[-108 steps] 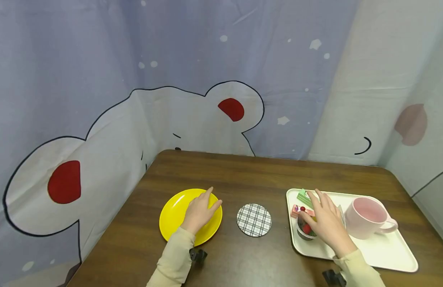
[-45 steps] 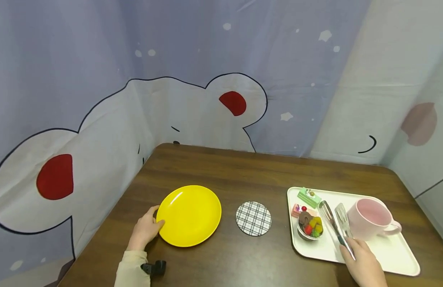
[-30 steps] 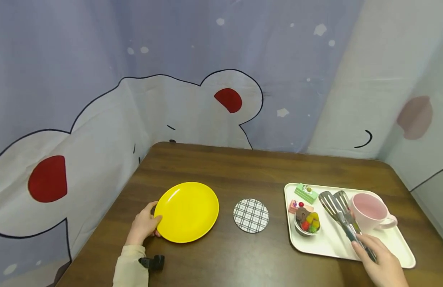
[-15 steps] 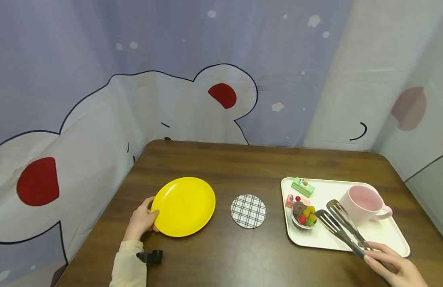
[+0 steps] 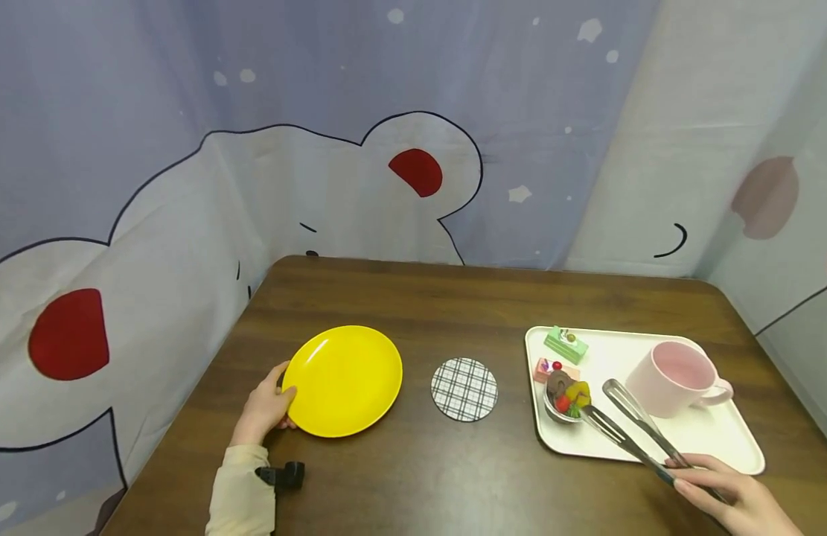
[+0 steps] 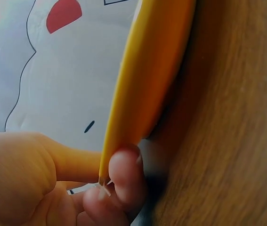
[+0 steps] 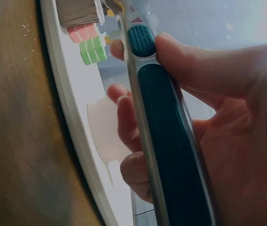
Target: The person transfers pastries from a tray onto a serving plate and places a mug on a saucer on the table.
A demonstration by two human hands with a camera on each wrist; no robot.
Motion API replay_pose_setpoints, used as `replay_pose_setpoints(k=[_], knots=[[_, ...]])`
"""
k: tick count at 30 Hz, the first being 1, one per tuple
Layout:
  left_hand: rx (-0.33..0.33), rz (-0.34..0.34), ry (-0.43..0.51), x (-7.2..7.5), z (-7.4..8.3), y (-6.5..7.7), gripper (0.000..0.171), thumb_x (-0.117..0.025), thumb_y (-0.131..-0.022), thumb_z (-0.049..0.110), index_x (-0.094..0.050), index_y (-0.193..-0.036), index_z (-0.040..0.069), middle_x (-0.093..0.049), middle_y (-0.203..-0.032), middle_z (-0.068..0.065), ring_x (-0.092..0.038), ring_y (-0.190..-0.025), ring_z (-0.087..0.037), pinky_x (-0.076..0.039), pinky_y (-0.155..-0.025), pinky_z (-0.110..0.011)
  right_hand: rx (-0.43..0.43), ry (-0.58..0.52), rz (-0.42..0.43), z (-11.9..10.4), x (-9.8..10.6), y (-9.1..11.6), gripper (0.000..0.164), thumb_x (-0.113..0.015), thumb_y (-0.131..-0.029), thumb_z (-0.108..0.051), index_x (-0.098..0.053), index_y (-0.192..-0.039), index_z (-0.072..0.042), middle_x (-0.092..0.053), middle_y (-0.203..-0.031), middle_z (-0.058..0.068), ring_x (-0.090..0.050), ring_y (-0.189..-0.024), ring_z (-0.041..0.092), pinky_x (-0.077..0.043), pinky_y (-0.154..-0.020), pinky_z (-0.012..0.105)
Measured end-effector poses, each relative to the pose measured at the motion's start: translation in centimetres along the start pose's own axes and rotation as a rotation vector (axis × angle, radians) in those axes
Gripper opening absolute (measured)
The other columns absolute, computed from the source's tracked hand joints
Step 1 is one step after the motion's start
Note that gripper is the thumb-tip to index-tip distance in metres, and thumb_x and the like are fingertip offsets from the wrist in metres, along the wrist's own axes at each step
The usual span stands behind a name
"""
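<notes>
My left hand (image 5: 262,408) pinches the near-left rim of a yellow plate (image 5: 346,381), thumb on top and fingers beneath, as the left wrist view also shows. In my right hand (image 5: 735,491) are metal serving tongs (image 5: 630,435) with dark green grips (image 7: 166,141); their two slotted arms are spread apart. One tong tip is right at the side of a cupcake (image 5: 566,398) topped with chocolate swirl and fruit, and the other points toward the mug. Behind the cupcake lie a pink cake slice (image 5: 545,368) and a green cake slice (image 5: 566,344).
A white tray (image 5: 714,454) on the right carries the cakes and a pink mug (image 5: 677,380) with its handle to the right. Between plate and tray lies a round checked coaster (image 5: 464,389). A printed curtain (image 5: 520,112) hangs behind the wooden table (image 5: 446,305).
My left hand went from over the plate to gripping its rim. My right hand took the tongs from the tray, drew them nearer, and their tips spread and moved left to the cupcake.
</notes>
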State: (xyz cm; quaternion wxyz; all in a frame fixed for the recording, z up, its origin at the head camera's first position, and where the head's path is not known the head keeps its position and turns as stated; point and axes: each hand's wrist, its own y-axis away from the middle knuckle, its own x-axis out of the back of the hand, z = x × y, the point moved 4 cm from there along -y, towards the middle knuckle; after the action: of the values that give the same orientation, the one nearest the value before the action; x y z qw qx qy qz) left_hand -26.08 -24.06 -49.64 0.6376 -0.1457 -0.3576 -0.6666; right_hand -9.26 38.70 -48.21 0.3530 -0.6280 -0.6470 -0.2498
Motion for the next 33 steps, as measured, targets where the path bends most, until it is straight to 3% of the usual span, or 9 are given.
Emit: replay_pose_setpoints(k=[3,9,21,33], knots=[[-0.002,0.001,0.002,0.1,-0.1,0.0,0.060,-0.046,-0.099,0.015,-0.021,-0.152,0.002,-0.056,-0.069,-0.009,-0.052,-0.045,-0.014,-0.049,-0.049,-0.024,0.051,-0.038,-0.015,-0.4,0.0,-0.3,0.021,-0.068,-0.085,-0.001,-0.075,-0.103,-0.010,-0.050,-0.112,-0.041,-0.039,-0.103,-0.028,-0.040,-0.071,0.002],[-0.004,-0.006,0.030,0.3,0.0,-0.1,0.060,-0.045,-0.099,0.015,-0.020,-0.152,0.002,-0.057,-0.072,-0.010,-0.054,-0.045,-0.013,-0.049,-0.048,-0.024,0.189,-0.015,0.049,-1.7,0.3,-1.2,0.029,-0.075,-0.075,0.001,-0.078,-0.094,-0.020,-0.053,-0.111,-0.038,-0.044,-0.102,-0.027,-0.032,-0.076,-0.006],[0.023,-0.005,0.019,0.1,-0.3,-0.2,0.061,-0.044,-0.100,0.017,-0.019,-0.154,0.007,-0.053,-0.069,-0.006,-0.050,-0.044,-0.012,-0.048,-0.049,-0.024,0.321,0.075,0.097,-3.7,0.7,-4.1,0.025,-0.080,-0.068,-0.001,-0.078,-0.087,-0.018,-0.059,-0.103,-0.033,-0.044,-0.101,-0.027,-0.033,-0.078,-0.005],[0.014,0.003,0.014,0.1,-0.3,-0.3,0.060,-0.044,-0.100,0.017,-0.020,-0.155,0.008,-0.052,-0.067,-0.005,-0.050,-0.044,-0.012,-0.048,-0.049,-0.024,0.328,0.171,0.076,-4.9,0.3,-5.8,0.015,-0.082,-0.066,-0.005,-0.077,-0.078,-0.013,-0.063,-0.094,-0.029,-0.049,-0.094,-0.022,-0.031,-0.078,-0.005]])
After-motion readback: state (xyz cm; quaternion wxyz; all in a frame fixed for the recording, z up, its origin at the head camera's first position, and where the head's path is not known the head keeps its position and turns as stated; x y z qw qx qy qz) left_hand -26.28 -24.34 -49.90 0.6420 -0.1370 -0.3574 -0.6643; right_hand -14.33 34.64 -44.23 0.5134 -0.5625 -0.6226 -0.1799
